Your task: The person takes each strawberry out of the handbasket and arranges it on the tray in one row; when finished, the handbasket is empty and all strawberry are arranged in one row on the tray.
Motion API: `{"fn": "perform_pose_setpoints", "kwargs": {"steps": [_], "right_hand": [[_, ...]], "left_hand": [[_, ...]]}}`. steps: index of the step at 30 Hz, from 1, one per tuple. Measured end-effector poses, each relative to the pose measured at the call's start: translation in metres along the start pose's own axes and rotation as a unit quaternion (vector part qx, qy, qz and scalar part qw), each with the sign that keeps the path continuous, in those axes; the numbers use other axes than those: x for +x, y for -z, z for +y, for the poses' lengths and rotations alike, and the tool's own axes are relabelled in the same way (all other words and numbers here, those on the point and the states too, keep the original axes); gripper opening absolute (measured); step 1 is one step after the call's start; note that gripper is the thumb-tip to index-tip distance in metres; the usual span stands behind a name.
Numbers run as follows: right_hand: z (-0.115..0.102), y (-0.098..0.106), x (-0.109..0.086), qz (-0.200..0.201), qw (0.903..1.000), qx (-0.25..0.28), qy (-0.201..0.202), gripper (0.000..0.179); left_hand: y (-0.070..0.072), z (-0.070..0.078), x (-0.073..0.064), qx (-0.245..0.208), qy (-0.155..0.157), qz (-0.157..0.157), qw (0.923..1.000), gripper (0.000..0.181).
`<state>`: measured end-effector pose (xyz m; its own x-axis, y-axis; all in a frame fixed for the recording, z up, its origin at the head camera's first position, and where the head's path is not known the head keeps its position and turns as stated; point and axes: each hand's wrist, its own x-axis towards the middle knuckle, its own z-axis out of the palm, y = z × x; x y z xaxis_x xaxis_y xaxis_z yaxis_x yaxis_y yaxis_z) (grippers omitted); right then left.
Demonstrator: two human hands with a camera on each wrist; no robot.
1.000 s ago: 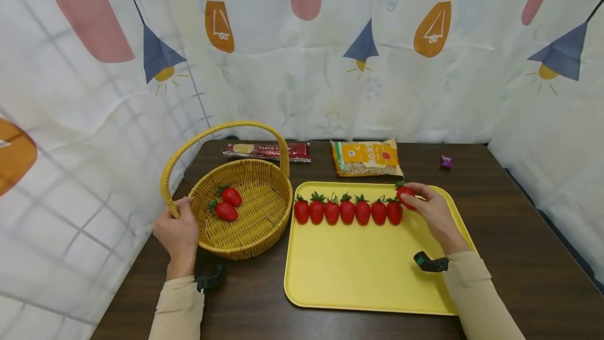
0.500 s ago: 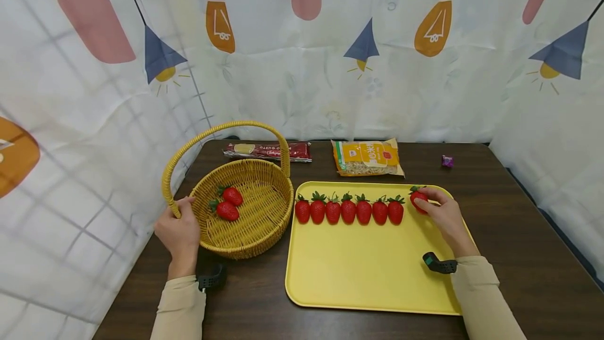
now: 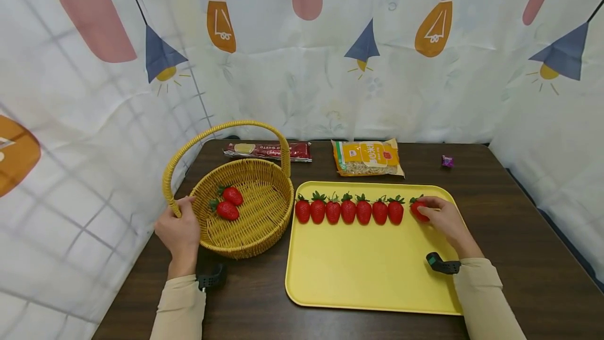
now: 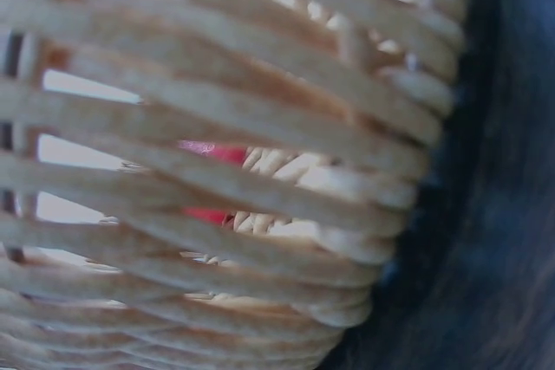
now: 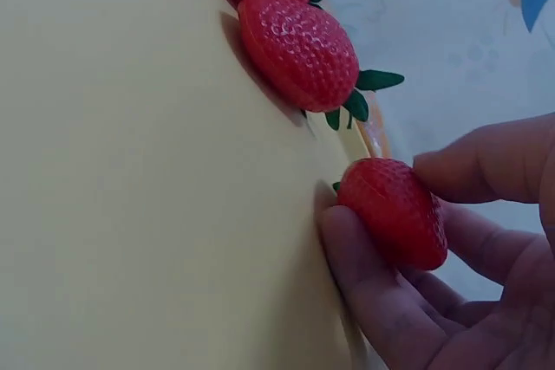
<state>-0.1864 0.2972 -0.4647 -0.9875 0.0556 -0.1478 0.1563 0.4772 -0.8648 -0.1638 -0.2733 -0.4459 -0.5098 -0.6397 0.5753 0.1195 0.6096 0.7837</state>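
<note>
My right hand (image 3: 448, 224) pinches a red strawberry (image 5: 395, 214) between thumb and fingers, low over the yellow tray (image 3: 368, 272). To its left, several strawberries stand side by side in a row along the tray's far part; the nearest strawberry (image 3: 395, 211) is a small gap away from the pinched one. At the left, my left hand (image 3: 181, 235) grips the yellow wicker basket (image 3: 264, 245) where its tall handle meets the rim. Two strawberries (image 3: 227, 210) lie inside the basket. Only woven strands and bits of red show in the left wrist view.
Behind the basket lies a dark red snack packet (image 3: 292, 152). A yellow food bag (image 3: 365, 157) rests beyond the tray, and a small purple wrapped sweet (image 3: 446, 161) sits at the back right. Patterned curtains (image 3: 306, 83) close off the dark table's back and sides.
My right hand has carried the strawberry rightward, away from the row's end, and lowered it toward the tray. My left hand and the basket have stayed in place.
</note>
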Motion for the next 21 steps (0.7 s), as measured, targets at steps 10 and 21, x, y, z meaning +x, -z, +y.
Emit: {"fn": "perform_pose_setpoints", "kwargs": {"steps": [10, 21], "right_hand": [[-0.0012, 0.0047, -0.004, -0.012, 0.9994, -0.032, 0.008, 0.053], [0.001, -0.0002, -0.0027, 0.011, 0.9992, -0.017, 0.034, 0.049]], "left_hand": [[0.0017, 0.0026, 0.0, 0.006, -0.01, -0.003, 0.9999, 0.037], [0.0008, 0.0023, -0.0004, 0.006, -0.005, -0.004, 1.0, 0.037]]}}
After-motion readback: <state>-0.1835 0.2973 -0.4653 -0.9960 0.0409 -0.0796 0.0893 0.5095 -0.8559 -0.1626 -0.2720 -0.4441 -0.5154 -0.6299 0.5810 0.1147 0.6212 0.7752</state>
